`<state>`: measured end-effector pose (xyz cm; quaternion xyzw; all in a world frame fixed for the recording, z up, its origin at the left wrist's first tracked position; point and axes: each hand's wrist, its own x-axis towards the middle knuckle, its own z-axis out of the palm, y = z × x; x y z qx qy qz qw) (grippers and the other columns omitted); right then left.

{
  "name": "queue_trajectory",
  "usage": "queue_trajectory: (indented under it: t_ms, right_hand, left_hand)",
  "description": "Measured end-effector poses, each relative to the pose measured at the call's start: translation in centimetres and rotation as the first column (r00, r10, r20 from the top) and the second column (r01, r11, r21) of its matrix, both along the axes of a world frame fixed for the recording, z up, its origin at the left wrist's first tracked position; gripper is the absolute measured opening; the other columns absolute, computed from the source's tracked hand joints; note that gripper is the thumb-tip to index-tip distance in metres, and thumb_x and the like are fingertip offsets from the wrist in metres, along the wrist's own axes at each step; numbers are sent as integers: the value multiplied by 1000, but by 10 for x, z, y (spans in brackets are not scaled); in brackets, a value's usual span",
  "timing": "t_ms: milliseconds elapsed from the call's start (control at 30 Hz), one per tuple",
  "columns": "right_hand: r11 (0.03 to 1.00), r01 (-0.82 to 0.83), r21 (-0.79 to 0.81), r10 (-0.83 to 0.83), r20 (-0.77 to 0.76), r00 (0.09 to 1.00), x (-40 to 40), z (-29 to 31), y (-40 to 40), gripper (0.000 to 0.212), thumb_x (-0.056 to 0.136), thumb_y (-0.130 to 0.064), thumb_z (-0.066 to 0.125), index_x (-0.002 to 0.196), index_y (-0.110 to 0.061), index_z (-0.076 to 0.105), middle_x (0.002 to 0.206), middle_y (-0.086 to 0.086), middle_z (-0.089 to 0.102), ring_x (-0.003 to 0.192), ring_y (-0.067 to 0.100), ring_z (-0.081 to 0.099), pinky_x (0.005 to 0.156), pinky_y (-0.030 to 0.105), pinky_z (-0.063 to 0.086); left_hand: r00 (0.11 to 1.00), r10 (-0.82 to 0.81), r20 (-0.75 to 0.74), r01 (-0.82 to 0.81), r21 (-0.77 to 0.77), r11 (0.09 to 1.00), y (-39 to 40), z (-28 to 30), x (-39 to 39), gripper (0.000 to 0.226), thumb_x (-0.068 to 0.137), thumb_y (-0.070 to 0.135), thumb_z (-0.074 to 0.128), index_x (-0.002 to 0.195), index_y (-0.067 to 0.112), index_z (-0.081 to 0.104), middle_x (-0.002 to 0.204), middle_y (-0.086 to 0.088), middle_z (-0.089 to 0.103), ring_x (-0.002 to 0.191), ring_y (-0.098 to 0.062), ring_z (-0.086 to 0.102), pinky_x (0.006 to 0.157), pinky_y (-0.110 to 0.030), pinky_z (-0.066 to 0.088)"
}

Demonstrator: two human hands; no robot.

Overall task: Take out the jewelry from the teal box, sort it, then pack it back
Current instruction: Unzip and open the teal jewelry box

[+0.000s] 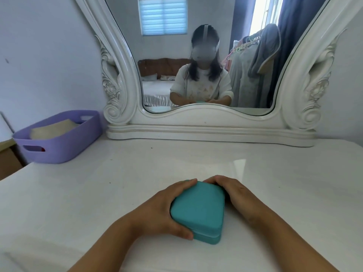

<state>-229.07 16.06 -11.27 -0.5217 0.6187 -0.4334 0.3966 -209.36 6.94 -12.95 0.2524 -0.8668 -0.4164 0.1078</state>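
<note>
I have the teal box [197, 210] shut and sitting flat on the table [284, 173], caught between both hands, so neither one is nearer. Its long axis runs away from me, narrow end far, broad end toward my wrists. My left hand [163, 207] wraps the left edge: fingers [189, 182] curled over the far corner, thumb hooked round the near corner at the seam. My right hand [233, 193] cups the right edge, fingers bent against the side wall; I cannot tell how firmly they press. The seam faces me at the near right, which I judge is where the lid must lift.
</note>
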Motion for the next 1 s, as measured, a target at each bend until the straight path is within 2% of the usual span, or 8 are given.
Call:
queue_trajectory:
  t_ms: [100,167,267,367,433,500,733,1000]
  right_hand:
    - [1000,-11,-24,11,17,1000,-4,-6,1,28,89,-37,46,97,-23,68,101,0,70,100,18,63,94,39,46]
    - [999,-32,-42,33,18,999,-3,-10,0,25,80,-39,57,98,-24,67,101,2,70,99,23,64,91,41,49]
    - [997,-36,-72,38,24,999,-2,-15,-1,28,77,-37,62,104,-29,64,104,-2,69,99,18,64,90,37,51]
    - [996,-45,-74,48,46,998,-3,-17,-1,29,78,-37,61,107,-32,63,107,-6,68,101,14,63,92,35,51]
    - [996,-51,-74,56,66,996,-2,-19,-1,29,78,-37,60,107,-32,63,108,-5,68,102,16,63,92,36,51]
    - [995,-53,-79,60,85,995,-1,-20,-1,30,78,-37,60,108,-32,62,108,-4,68,103,16,63,92,35,51]
    - [991,-27,-128,39,89,995,5,-20,-1,27,85,-28,59,110,-35,65,114,-14,66,106,5,60,91,23,48]
    - [992,13,-129,-5,61,998,9,-21,2,29,91,-17,52,110,-33,67,116,-12,66,108,1,58,92,23,45]
  left_hand:
    - [998,-62,-26,66,159,985,-8,2,3,101,56,31,84,134,53,25,138,30,34,125,10,37,104,-16,35]
    - [992,-86,-91,110,307,945,-12,4,5,100,57,49,79,139,45,22,142,23,35,128,5,39,106,-21,36]
    - [994,33,-102,5,352,936,-20,5,-2,72,70,78,45,134,46,36,138,23,45,127,3,42,111,-26,31]
    - [979,185,-86,-131,430,893,-30,7,-14,29,96,32,40,115,33,62,117,7,66,109,-9,60,103,-34,44]
    - [986,154,-66,-116,397,911,-34,8,-19,39,94,0,36,110,21,65,110,-2,69,101,-14,65,94,-31,50]
    - [993,103,-64,-75,343,936,-38,9,-21,48,89,-11,35,110,19,66,111,-4,70,102,-15,66,89,-28,53]
    - [996,54,-68,-30,313,949,-49,8,-25,43,88,-11,40,110,15,66,110,-6,69,104,-18,65,95,-31,50]
    - [947,281,-153,-248,202,947,-44,-3,-24,14,86,8,59,86,15,72,87,-2,73,78,-9,66,80,-26,53]
